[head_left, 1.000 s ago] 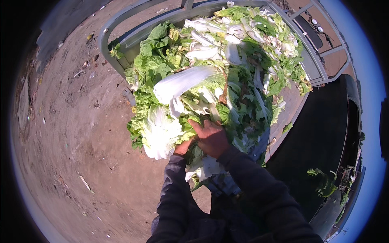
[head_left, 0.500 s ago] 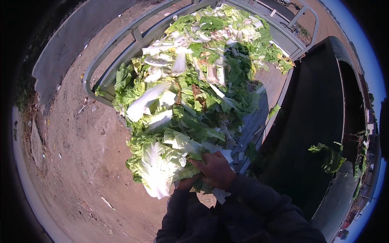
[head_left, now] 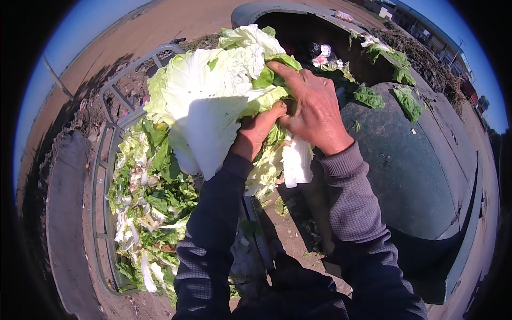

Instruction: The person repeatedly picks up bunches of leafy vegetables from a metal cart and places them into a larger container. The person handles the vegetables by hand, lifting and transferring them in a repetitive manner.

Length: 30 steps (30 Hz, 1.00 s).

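Observation:
A large bunch of pale Chinese cabbage leaves (head_left: 210, 80) is held up in front of me, off the pile. My left hand (head_left: 258, 130) closes on its lower edge, and the leaves hide part of the fingers. My right hand (head_left: 318, 109) grips the same bunch from the right, its index finger stretched over a green leaf. Below the hands a white stalk piece (head_left: 297, 160) hangs down. More cabbage leaves (head_left: 154, 205) lie heaped in the cart at the left.
A metal cart rail (head_left: 101, 208) runs along the left. To the right stands a big dark green waste bin (head_left: 397, 168), its opening beyond my right hand, with refuse inside. Loose leaves (head_left: 408, 103) lie on its top. A grey slab (head_left: 69, 224) lies far left.
The bunch has come up off the heap, held in both hands, and moved toward the bin. My view has turned right, so the cart now sits at the left.

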Motion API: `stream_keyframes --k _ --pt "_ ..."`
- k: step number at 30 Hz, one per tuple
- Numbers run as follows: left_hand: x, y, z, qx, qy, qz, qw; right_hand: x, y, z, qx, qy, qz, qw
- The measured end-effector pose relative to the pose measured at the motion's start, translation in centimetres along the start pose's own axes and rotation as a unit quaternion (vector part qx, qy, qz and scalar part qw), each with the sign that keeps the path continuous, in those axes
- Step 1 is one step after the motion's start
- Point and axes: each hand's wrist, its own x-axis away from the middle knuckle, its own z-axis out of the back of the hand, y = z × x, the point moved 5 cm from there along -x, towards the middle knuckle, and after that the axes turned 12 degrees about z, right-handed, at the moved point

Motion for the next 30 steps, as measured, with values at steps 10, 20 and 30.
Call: stream_keyframes --k 10,20,30 --pt "3.2 -4.2 6.4 -0.283 0.152 -0.196 0.926 -1.6 11.8 2.9 0.246 0.185 0.1 0.946" --pt "53.5 -40.3 29.1 -0.169 0.533 0.327 0.762 36.8 -17.1 -37.7 -0.467 -0.337 -0.339 0.744" --pt "72.4 -55.5 38.5 0.008 0.542 0.454 0.707 55.5 -34.6 -50.7 -0.649 -0.318 -0.611 0.324"
